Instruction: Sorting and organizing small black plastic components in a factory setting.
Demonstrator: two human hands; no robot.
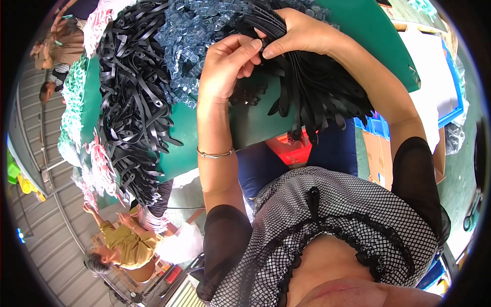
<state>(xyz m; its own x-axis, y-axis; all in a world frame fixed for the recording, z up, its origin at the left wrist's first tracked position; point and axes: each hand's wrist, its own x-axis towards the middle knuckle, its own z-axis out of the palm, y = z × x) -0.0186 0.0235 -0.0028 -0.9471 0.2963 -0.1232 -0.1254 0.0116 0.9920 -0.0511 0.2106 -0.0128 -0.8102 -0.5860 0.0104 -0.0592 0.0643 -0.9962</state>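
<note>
My right hand [304, 36] is closed round a thick bundle of black ribbed straps [319, 89], whose loose ends fan out and hang over the near table edge. Close against it, my left hand [232, 64] pinches thumb to fingers at the bundle's side; whatever sits in that pinch is too small to make out. Behind both hands spreads a heap of clear bluish plastic buckles [186, 48]. A long pile of loose black straps [135, 92] lies to the left of the buckles. Some small dark pieces [248, 94] rest on the tabletop below my left hand.
The green table [186, 120] carries these piles, with mint-green straps [74, 110] and red-and-white ones [99, 158] along its left side. A red bin [294, 148] is at my lap. On the right are a cardboard box [374, 156] and a blue crate [377, 125]. A co-worker [128, 245] is at lower left.
</note>
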